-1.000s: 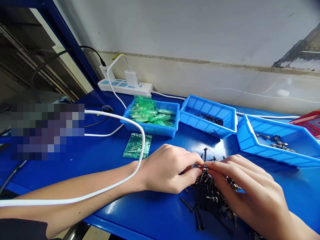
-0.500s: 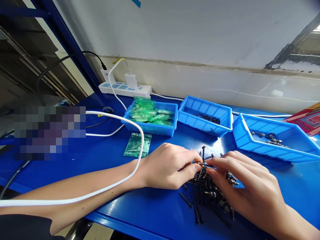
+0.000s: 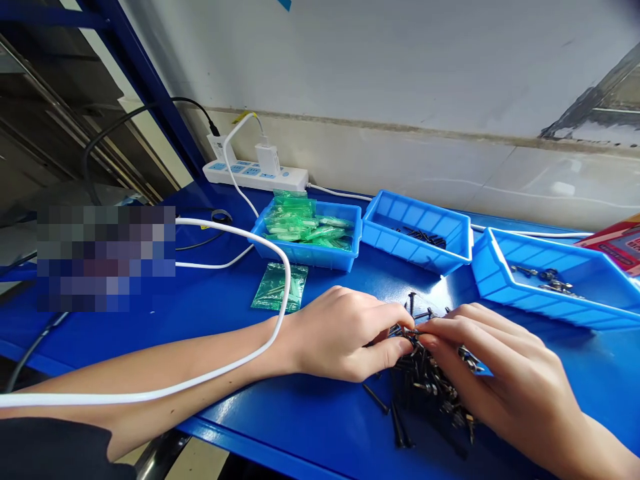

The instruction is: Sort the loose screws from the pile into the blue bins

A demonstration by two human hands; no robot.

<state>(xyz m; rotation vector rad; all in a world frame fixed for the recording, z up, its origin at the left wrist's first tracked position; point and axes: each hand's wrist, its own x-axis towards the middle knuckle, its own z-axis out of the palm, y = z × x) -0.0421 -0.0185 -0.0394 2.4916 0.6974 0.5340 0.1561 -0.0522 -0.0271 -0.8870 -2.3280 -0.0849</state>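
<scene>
My left hand (image 3: 357, 333) and my right hand (image 3: 505, 373) meet over a loose pile of black screws (image 3: 423, 373) on the blue tabletop. Thumb and forefinger of each are pinched, almost tip to tip, on a small dark screw (image 3: 413, 331) between them. Most of that screw is covered by my fingers. Silvery metal fasteners (image 3: 470, 360) are mixed into the pile, partly hidden under my right hand. A few black screws (image 3: 397, 427) lie apart at the pile's near side.
Behind stand three blue bins: one with green packets (image 3: 313, 227), one with black screws (image 3: 425, 238), one with silvery fasteners (image 3: 555, 280). A green packet (image 3: 280, 287) lies on the table (image 3: 250, 413). A white cable (image 3: 240, 363) crosses my left forearm. A power strip (image 3: 255, 175) sits by the wall.
The view has shifted slightly, so everything sits a little further right. My fingertips remain pinched together over the pile, with only a small shift of the fingers.
</scene>
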